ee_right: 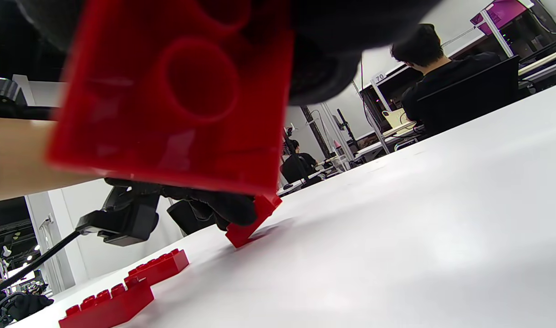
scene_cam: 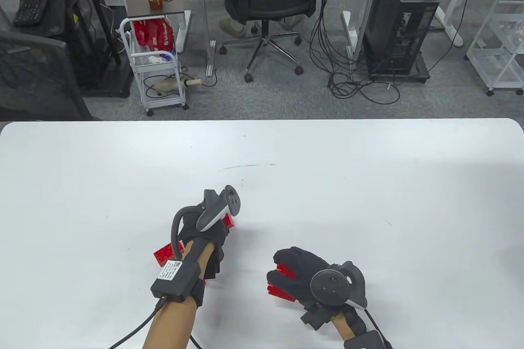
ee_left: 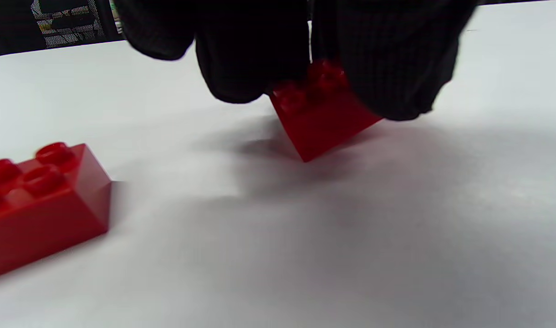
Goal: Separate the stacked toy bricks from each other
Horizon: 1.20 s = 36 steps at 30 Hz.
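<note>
My left hand [scene_cam: 206,234] pinches a small red brick [scene_cam: 228,221] between its fingertips [ee_left: 387,86]. The brick [ee_left: 323,116] is tilted, with one corner on the white table [scene_cam: 368,185]. It also shows in the right wrist view [ee_right: 252,218]. My right hand [scene_cam: 301,271] grips a red brick piece [scene_cam: 281,281] a little above the table; its underside [ee_right: 177,91] fills the right wrist view. A long red brick [scene_cam: 167,254] lies on the table left of my left wrist, and it also shows in the left wrist view [ee_left: 41,200].
Two long red bricks [ee_right: 159,266] [ee_right: 107,303] lie loose on the table near my left arm. A bit of red [scene_cam: 203,282] shows under my left wrist. The table's far edge [scene_cam: 262,120] borders an office floor with a chair.
</note>
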Each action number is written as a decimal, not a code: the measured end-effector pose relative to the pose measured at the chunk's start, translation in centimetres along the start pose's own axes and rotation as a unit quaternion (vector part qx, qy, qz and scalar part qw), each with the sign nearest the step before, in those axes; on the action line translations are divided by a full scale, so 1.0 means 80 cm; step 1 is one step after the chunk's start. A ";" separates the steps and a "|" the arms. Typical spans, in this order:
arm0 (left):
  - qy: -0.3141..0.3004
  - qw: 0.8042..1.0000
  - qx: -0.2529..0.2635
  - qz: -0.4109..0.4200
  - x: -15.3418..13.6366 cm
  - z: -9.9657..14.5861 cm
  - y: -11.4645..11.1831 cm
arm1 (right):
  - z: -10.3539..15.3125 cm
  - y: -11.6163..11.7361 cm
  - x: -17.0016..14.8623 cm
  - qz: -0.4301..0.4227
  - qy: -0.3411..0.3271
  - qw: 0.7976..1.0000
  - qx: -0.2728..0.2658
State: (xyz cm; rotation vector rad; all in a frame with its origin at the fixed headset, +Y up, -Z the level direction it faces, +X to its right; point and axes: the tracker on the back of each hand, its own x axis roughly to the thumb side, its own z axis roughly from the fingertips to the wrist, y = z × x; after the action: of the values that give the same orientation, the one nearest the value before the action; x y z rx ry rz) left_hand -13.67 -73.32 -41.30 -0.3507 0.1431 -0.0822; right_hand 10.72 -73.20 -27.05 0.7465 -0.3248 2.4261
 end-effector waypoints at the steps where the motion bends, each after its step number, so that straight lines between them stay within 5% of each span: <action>1: 0.002 1.000 0.000 -0.002 0.000 -0.001 0.000 | 0.000 0.000 0.000 0.001 0.000 1.000 0.001; 13: 0.003 0.999 -0.003 -0.038 0.007 -0.002 -0.010 | -0.001 0.000 -0.001 0.002 0.002 1.000 0.008; 18: -0.009 0.999 0.039 -0.026 0.002 0.020 0.003 | 0.000 -0.001 -0.003 0.005 0.004 1.000 0.015; 24: -0.101 0.988 0.113 0.030 -0.004 0.100 0.021 | 0.000 -0.006 -0.013 -0.013 0.020 1.000 0.005; 28: -0.201 0.964 0.149 0.089 0.000 0.164 0.019 | -0.001 -0.006 -0.016 -0.020 0.026 0.999 0.006; 36: -0.281 0.937 0.174 0.112 0.033 0.227 -0.012 | 0.000 -0.005 -0.011 -0.044 0.016 0.999 0.022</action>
State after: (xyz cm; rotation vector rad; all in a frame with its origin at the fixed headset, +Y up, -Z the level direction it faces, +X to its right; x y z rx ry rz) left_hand -8.32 -68.37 -24.39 0.0088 -0.3973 0.2179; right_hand 11.54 -73.27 -27.53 0.7255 -0.2230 2.3651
